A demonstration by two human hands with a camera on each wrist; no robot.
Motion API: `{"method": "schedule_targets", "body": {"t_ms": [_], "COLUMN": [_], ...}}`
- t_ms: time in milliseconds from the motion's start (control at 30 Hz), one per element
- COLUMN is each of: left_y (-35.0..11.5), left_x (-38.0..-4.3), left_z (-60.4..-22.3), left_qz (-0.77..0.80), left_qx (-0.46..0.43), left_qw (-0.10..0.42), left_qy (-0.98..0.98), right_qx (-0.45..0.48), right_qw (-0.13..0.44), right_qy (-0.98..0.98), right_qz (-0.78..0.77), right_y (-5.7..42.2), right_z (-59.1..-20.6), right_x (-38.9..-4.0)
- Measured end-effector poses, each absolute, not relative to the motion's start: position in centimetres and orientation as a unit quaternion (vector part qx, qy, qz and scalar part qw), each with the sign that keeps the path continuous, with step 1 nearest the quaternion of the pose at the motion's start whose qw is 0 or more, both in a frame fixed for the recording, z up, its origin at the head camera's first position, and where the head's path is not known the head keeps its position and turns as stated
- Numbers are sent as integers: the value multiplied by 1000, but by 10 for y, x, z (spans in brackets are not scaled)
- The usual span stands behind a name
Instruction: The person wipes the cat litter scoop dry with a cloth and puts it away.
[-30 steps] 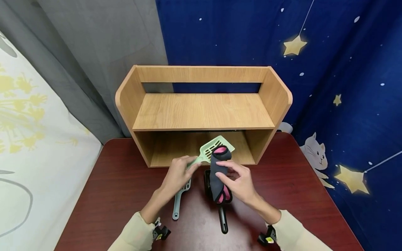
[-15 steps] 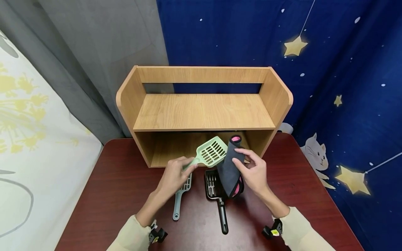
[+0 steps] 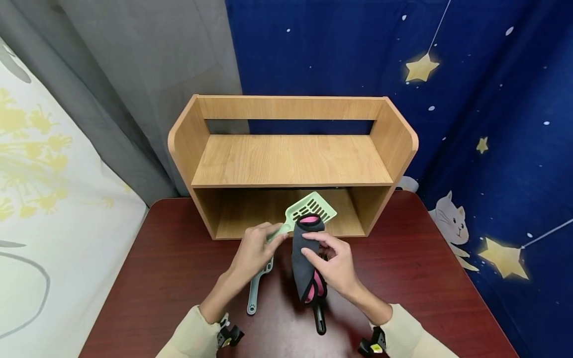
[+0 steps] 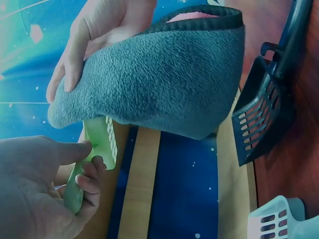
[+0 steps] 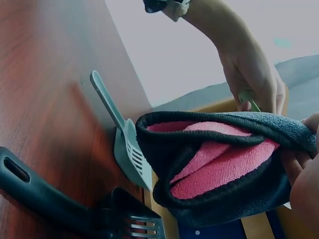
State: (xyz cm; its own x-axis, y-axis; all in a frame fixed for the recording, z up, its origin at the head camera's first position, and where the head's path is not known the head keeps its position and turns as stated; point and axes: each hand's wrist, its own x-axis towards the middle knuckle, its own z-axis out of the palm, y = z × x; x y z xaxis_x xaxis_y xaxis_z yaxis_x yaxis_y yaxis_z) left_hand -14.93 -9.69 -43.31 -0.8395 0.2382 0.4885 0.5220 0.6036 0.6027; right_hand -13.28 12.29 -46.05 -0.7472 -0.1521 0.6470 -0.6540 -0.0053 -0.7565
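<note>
In the head view, my left hand [image 3: 257, 248] grips the handle of a pale green slotted litter scoop [image 3: 309, 205], its head raised before the shelf. My right hand [image 3: 334, 261] pinches a folded cloth [image 3: 303, 261], grey outside with a pink inner side and black edging. From the head camera the cloth covers part of the scoop's head; in the left wrist view the cloth [image 4: 159, 79] lies over the scoop [image 4: 101, 142], seemingly touching it. Beneath the cloth, a black slotted scoop [image 5: 144, 226] rests on the table, with only its handle [image 3: 320, 318] showing from above.
A grey-blue slotted scoop [image 3: 252, 296] lies on the table left of the black one, partly behind my left hand. At the back of the dark red table [image 3: 179, 283] stands a two-tier wooden shelf [image 3: 291, 159]. Curtains hang behind it.
The cloth swung right, uncovering the black scoop, then came back left and lower over it. The green scoop's head turned toward the left and back again. Both hands keep their holds.
</note>
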Motion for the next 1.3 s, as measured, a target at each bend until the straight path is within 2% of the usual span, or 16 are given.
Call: {"method": "schedule_targets", "body": {"t_ms": [367,700,1067,1300], "left_y": [-110,-125,-152,-167], "left_x": [-145,-139,-150,-168], "left_z": [-427,-408,-372,-357], "left_qz": [-371,-379,-363,-355], "left_qx": [-216,-219,-225,-194], "left_qw": [181,172,234,236], "left_qy": [-885,-883,-874,-884], "right_qx": [233,233,235,252], "right_qw": [218,180,128,100], "right_qy": [-682,-698,-720,-732], "right_qz": [658,653,640,625], "right_y": [152,197,230,249], "right_z": [-450,-439,-429,-425], "right_x": [-144,-155,-162,-168]}}
